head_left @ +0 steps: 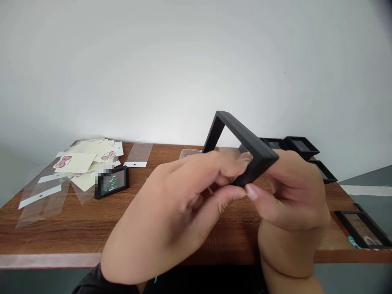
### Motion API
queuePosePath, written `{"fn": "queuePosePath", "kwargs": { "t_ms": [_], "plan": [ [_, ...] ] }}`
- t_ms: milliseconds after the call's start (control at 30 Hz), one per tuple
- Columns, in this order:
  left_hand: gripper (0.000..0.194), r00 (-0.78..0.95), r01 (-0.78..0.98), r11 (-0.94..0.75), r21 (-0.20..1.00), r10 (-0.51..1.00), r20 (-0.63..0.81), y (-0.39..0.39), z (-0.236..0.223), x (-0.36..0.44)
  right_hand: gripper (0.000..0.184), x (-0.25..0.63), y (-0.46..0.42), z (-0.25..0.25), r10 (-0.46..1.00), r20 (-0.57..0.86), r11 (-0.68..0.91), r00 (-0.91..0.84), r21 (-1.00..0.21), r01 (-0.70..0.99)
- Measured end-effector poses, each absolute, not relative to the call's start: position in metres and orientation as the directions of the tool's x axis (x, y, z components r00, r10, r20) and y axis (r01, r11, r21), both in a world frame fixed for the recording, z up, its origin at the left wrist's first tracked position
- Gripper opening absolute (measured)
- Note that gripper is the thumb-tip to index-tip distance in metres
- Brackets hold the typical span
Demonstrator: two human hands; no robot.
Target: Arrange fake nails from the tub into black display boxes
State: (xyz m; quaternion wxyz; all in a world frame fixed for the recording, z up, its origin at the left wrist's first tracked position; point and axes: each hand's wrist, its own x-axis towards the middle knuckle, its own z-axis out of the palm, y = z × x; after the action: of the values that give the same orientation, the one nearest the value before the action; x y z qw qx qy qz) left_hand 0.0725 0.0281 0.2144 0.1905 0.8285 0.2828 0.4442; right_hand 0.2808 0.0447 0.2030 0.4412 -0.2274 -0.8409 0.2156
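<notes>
A black display frame [245, 132] with a see-through middle is held up above the table, tilted with one corner toward me. My left hand [183, 196] grips its lower edge, fingers reaching into the opening and thumb underneath. Closed on the near right corner is my right hand [290, 192], its thumb tip almost meeting the left thumb below the frame. Part of the frame's far side is hidden behind my left hand. Whether anything sits inside the opening, I cannot tell.
On the wooden table [92, 228], pale cards with pink bows [76, 162] and clear plastic sleeves [45, 202] lie piled at left. Beside them rests a black frame with greenish pieces [112, 181]. More black frames [301, 146] stand back right; another [364, 228] lies at the right edge.
</notes>
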Motion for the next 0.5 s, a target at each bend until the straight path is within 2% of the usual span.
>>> {"fn": "queuePosePath", "kwargs": {
  "t_ms": [300,500],
  "plan": [
    [0.018,0.412,0.327,-0.766,0.554,0.643,0.646,0.025,0.216,0.077,0.031,0.274,0.040,0.197,0.522,0.773,0.848,-0.361,-0.426,0.315],
    [0.020,0.413,0.293,-0.745,0.599,0.664,0.624,0.023,0.216,0.078,0.030,0.276,0.033,0.202,0.554,0.758,0.813,-0.345,-0.402,0.422]
  ]
}}
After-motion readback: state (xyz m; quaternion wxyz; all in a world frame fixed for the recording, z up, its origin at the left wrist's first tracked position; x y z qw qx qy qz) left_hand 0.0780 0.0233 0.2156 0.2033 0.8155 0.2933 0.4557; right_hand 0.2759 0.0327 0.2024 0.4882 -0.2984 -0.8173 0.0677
